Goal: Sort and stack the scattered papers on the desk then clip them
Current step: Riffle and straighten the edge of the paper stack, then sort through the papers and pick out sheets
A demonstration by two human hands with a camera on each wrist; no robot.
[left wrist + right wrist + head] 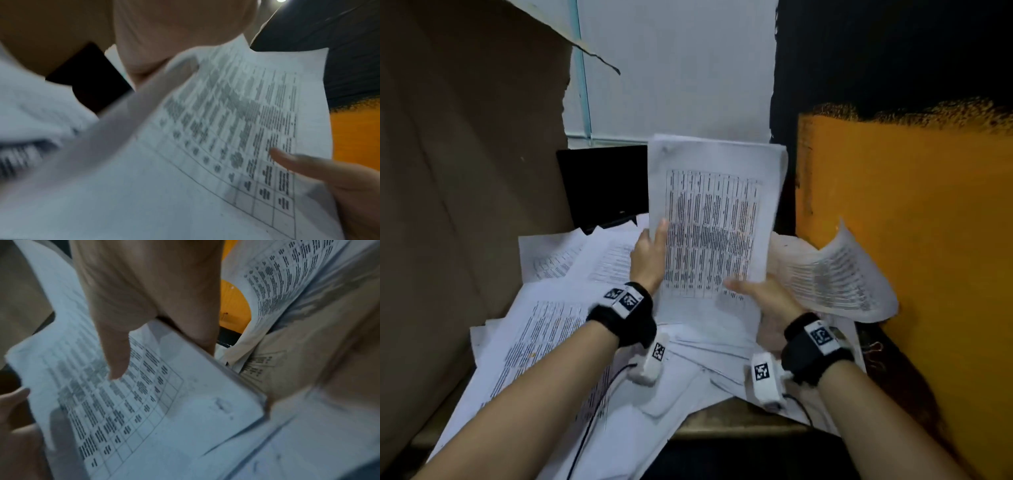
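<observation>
I hold a stack of printed papers (pixel 712 222) tilted up above the desk, its table-covered top sheet facing me. My left hand (pixel 650 253) grips its left edge, thumb on the front. My right hand (pixel 753 291) pinches the lower right corner, thumb on the print. In the left wrist view the stack (pixel 226 129) fills the frame, with the right hand's thumb (pixel 298 164) on it. The right wrist view shows the right hand's thumb (pixel 117 353) pressing on the top sheet (pixel 154 410). More loose sheets (pixel 544 335) lie scattered on the desk below.
A curled printed sheet (pixel 835 274) leans against an orange panel (pixel 911 222) on the right. Brown cardboard (pixel 465 154) walls off the left. A black screen (pixel 602 185) stands behind the papers. A small wire clip (pixel 873 347) lies at the right edge.
</observation>
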